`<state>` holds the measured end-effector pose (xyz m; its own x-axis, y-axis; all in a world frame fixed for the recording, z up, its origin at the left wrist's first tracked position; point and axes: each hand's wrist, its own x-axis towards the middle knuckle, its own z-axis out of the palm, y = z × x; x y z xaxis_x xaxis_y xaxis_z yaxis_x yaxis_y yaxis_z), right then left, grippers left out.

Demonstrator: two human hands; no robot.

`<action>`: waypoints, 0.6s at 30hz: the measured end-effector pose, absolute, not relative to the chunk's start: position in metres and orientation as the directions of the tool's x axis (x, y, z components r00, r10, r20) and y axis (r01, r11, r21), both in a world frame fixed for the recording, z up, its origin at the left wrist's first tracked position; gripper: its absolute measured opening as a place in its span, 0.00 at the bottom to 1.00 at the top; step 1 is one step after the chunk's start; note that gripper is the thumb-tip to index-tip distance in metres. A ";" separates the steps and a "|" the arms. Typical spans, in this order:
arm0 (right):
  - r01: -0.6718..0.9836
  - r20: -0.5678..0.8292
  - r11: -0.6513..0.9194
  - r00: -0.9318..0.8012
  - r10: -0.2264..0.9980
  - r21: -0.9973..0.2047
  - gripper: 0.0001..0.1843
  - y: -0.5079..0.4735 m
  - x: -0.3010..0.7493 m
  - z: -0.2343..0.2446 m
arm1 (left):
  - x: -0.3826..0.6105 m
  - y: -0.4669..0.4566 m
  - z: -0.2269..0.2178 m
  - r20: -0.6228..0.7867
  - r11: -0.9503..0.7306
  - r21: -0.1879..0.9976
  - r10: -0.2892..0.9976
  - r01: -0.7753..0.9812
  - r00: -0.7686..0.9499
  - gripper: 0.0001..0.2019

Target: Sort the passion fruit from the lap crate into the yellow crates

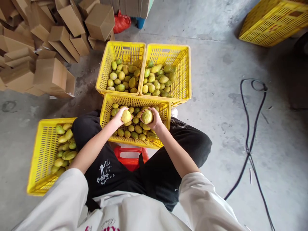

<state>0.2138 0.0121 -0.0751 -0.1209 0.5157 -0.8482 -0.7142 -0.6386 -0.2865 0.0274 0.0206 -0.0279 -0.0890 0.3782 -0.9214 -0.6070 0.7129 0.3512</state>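
I sit over a yellow plastic crate (134, 100) between my knees, filled with yellow-green round fruits. My left hand (119, 117) is closed around one yellow fruit (126, 116) just above the pile. My right hand (155, 119) grips another yellow-green fruit (147, 116) beside it. Both hands hover over the crate's middle, a short gap between them.
Two more fruit crates stand side by side beyond, one on the left (120, 48) and one on the right (183, 64). A fourth crate (38, 160) lies at my left. A red stool (131, 158) is under me. Cardboard boxes (48, 73) pile at far left; a black cable (250, 141) runs on the right floor; a stacked crate (271, 22) is at top right.
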 end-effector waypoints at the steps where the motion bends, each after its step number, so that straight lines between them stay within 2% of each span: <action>1: -0.722 -0.851 -0.634 -0.123 0.510 -0.276 0.06 0.012 0.213 -0.075 | 0.028 0.021 -0.027 -0.922 0.712 0.349 0.379 -0.610 -0.085 0.11; 6: -0.736 -0.853 -0.605 -0.075 0.517 -0.303 0.13 0.013 0.212 -0.074 | 0.026 0.021 -0.027 -0.928 0.700 0.325 0.366 -0.636 -0.071 0.05; 10: -0.714 -0.855 -0.624 -0.070 0.514 -0.317 0.14 0.014 0.213 -0.076 | 0.023 0.021 -0.029 -0.941 0.720 0.288 0.336 -0.632 -0.047 0.07; 18: -0.708 -0.855 -0.615 -0.029 0.517 -0.347 0.13 0.016 0.214 -0.081 | 0.023 0.019 -0.029 -0.928 0.729 0.310 0.370 -0.611 -0.030 0.11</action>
